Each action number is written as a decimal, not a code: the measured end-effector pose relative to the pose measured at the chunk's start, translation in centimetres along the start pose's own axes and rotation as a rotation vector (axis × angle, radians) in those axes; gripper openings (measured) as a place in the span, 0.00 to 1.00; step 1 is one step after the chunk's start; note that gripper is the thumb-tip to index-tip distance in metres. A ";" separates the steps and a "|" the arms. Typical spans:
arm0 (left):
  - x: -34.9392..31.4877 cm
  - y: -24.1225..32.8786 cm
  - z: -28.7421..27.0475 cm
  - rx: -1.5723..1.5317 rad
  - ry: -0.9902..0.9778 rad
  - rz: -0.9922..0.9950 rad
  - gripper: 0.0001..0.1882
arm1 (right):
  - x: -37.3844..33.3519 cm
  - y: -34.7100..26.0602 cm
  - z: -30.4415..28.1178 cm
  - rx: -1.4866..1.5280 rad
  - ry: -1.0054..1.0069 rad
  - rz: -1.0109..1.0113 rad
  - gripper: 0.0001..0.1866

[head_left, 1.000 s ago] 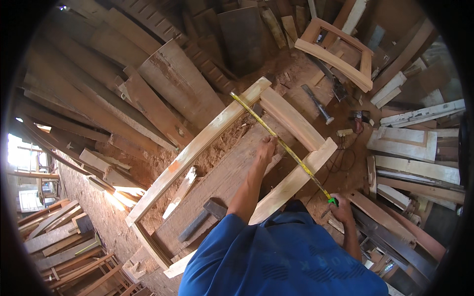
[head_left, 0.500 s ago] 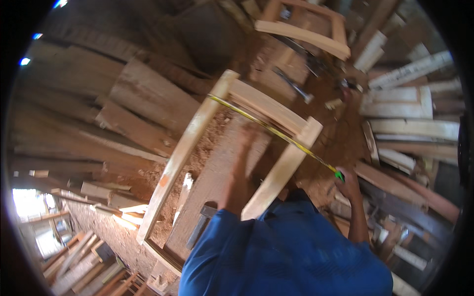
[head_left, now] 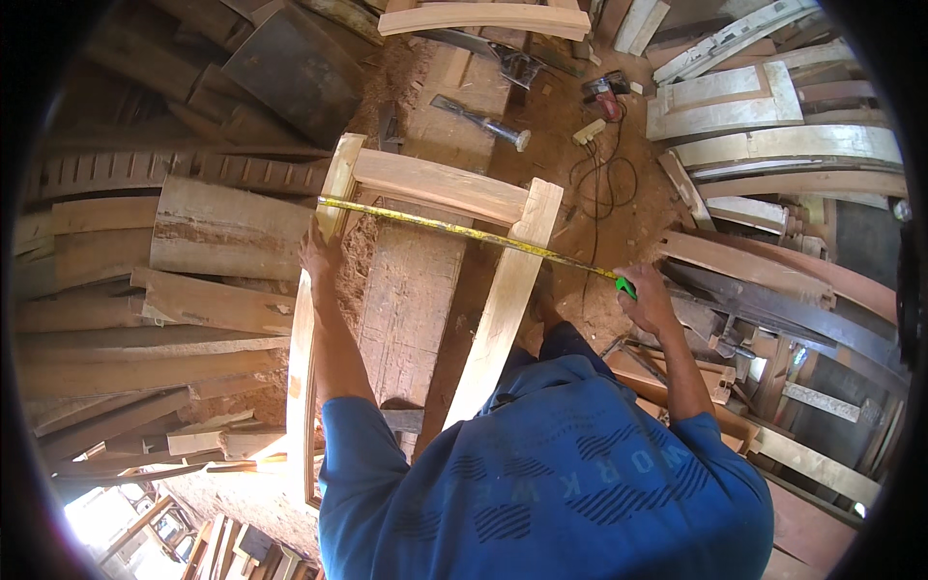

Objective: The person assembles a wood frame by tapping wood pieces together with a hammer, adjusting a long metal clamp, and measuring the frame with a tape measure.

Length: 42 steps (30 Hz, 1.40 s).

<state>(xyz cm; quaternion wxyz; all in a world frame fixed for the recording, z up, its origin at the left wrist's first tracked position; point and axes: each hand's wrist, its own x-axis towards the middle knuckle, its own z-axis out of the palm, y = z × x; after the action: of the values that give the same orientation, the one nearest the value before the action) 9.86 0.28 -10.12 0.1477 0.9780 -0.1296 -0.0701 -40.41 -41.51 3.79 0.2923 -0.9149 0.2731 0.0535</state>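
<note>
A pale wooden frame [head_left: 505,295] lies over a long, worn plank bench [head_left: 411,295]; my body and left arm hide its near end. A yellow tape measure blade [head_left: 425,223] stretches across it, just on the near side of the far crosspiece, from the left rail past the right rail. My right hand [head_left: 650,298] is closed round the tape measure's green case [head_left: 626,287], out beyond the right rail. On the left rail, just nearer than the blade's end, my left hand [head_left: 320,253] grips the wood with its fingers bent over it.
Farther along the bench lie a chisel [head_left: 474,118] and a hand plane [head_left: 515,66], with another wooden frame [head_left: 483,16] beyond. A red power tool [head_left: 607,99] and its dark cable [head_left: 611,184] are on the dusty floor at right. Boards [head_left: 227,227] are stacked at left.
My left hand has moved from over the bench out to the left rail. The view has turned, so the frame sits farther left. My right hand still holds the tape measure.
</note>
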 end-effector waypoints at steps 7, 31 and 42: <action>1.0 0.5 0.4 0.018 -0.035 0.004 0.44 | -0.7 -0.5 -0.2 0.002 -0.052 0.037 0.23; 4.3 2.1 1.0 -0.182 0.004 0.057 0.42 | -0.9 -1.8 0.3 0.020 0.091 0.097 0.23; 2.2 3.8 1.0 -0.037 0.109 0.034 0.40 | -0.9 -1.2 0.5 0.003 0.083 0.065 0.23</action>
<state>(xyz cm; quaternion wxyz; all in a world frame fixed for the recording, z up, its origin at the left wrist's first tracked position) 10.94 -4.10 -10.13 0.1738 0.9752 -0.1364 -0.0168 -40.52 -39.96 4.20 0.2801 -0.9066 0.3147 0.0245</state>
